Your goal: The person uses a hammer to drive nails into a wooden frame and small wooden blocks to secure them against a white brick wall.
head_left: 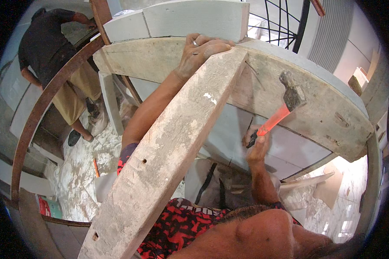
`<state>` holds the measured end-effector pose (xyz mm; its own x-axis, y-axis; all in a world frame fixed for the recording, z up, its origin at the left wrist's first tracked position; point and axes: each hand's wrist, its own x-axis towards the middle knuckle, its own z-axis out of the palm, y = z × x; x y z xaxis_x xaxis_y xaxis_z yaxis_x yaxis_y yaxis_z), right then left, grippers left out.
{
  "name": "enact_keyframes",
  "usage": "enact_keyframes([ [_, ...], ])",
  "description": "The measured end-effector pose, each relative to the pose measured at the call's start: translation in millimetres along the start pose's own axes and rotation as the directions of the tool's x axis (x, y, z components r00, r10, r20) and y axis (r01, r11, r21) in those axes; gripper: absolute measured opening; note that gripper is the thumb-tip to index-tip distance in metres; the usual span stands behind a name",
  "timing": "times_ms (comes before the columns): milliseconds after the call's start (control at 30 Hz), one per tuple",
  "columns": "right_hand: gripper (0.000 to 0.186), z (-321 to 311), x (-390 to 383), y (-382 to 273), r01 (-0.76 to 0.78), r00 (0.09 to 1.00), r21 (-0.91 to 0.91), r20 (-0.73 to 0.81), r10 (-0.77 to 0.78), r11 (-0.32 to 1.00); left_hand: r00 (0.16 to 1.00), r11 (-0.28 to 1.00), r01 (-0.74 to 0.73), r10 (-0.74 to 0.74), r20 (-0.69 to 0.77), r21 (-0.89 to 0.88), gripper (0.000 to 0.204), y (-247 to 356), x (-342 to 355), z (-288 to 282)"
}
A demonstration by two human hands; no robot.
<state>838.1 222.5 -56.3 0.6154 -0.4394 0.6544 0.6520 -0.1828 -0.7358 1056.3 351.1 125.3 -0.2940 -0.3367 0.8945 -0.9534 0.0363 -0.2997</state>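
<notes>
A thick, whitish, weathered wooden beam slants from the lower left up to a long wooden board that crosses the view. My left hand is closed over the board's upper edge, beside the beam's upper end; its fingertips are partly hidden. A thin nail sticks out at an angle from the side of the beam near that end. My right hand grips the black end of a hammer with an orange handle. The hammer's metal head is raised to the right of the nail, apart from it.
Pale grey blocks stand on the board's upper edge. Grey panels lie below. A curved brown strip arcs along the left. Beyond it a person in dark top bends forward. The floor is splotched white.
</notes>
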Motion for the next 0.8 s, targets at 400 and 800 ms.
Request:
enact_keyframes([
  [400, 0.043, -11, 6, 1, 0.105, 0.992, -0.045, 0.078, -0.102, 0.993, 1.0, 0.998, 0.0, -0.002, -0.023, -0.06, 0.047, 3, 0, 5],
  [800, 0.055, -1, -6, 16, 0.011, 0.998, -0.003, -0.055, -0.011, 1.0, 0.999, 0.997, 0.042, -0.044, -0.018, -0.062, 0.046, 19, 6, -4],
])
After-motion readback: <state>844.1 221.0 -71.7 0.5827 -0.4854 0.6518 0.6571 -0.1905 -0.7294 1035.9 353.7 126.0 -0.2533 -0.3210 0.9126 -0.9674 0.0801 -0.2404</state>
